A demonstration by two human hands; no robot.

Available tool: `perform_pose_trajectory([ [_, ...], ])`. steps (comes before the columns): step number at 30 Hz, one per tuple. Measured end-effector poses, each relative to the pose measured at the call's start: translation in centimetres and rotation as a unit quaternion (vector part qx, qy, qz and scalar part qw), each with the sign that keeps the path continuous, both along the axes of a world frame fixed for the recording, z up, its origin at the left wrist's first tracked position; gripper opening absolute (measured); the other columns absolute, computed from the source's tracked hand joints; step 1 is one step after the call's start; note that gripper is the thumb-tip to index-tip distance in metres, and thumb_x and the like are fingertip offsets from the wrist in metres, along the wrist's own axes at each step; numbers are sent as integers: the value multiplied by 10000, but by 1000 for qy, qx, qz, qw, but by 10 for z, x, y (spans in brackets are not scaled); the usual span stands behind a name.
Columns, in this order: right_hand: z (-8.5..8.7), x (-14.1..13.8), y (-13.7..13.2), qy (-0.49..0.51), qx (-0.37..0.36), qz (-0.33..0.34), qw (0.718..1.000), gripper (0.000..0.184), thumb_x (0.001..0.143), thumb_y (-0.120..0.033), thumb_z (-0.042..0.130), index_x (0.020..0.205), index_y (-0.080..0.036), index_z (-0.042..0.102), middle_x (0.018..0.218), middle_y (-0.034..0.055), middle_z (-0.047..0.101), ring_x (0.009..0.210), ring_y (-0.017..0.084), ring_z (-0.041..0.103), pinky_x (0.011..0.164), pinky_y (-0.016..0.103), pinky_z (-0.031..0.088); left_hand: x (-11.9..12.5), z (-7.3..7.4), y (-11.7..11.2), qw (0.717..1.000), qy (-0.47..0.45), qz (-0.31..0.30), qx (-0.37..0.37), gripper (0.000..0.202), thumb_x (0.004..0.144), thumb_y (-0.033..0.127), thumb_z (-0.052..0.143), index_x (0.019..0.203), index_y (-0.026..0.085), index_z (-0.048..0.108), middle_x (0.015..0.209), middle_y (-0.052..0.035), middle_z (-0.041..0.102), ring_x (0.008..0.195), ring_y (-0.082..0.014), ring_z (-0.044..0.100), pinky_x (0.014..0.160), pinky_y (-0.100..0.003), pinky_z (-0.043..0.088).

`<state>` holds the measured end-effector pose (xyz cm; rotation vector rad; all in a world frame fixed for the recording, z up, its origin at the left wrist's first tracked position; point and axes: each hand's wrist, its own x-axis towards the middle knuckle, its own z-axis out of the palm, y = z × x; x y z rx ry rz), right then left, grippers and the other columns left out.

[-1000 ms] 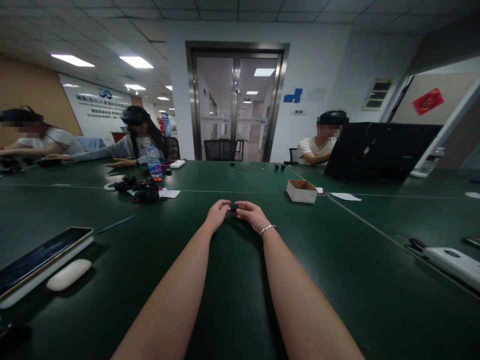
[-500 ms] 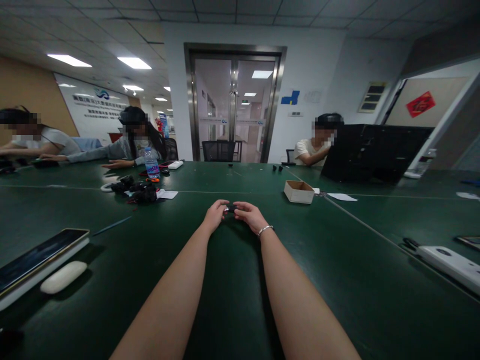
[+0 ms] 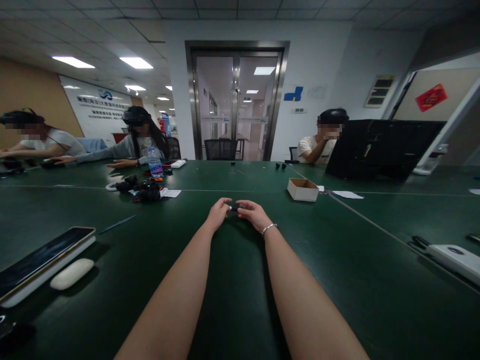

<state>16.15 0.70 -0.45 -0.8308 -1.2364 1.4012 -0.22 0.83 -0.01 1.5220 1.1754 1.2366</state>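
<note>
Both my hands are stretched out over the green table [image 3: 240, 280], with a small black stick-like object [image 3: 234, 207] between their fingertips. It has a shiny silver part at its left end and is too small to name for sure. The fingers of my left hand [image 3: 218, 214] are closed on the silver end. My right hand [image 3: 255, 215], with a silver bangle [image 3: 269, 228] on its wrist, pinches the black body. Fingers cover part of the object.
A cardboard box [image 3: 303, 194] sits beyond my right hand. Left are black gear [image 3: 144, 190], a water bottle [image 3: 154, 162], a phone [image 3: 45, 257] and a white oval case [image 3: 72, 274]. A power strip [image 3: 455, 257] and black monitor [image 3: 382, 150] are right. Several people sit across.
The whole view has shifted slightly, with things appearing a little further right. My hands keep the same hold on the small black object.
</note>
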Motion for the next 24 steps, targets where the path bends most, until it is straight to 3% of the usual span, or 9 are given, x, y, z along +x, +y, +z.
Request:
perform_pose_trajectory([
  [4, 1, -1, -1, -4, -5, -1, 1000, 339, 587, -130, 756, 913, -183, 676, 876, 23, 599, 692, 95, 585, 683, 246, 529, -1, -1, 1, 1000, -1, -7, -4, 307, 792, 240, 412, 1020, 154, 599, 567, 9, 494, 475, -103, 434, 446, -197, 323],
  [24, 0, -3, 0, -9, -6, -16, 1000, 337, 591, -89, 731, 911, -175, 671, 895, 29, 583, 667, 82, 586, 658, 229, 526, -1, -1, 0, 1000, 5, 1, 8, 267, 761, 218, 420, 973, 170, 573, 582, 21, 492, 462, -94, 419, 448, -200, 312],
])
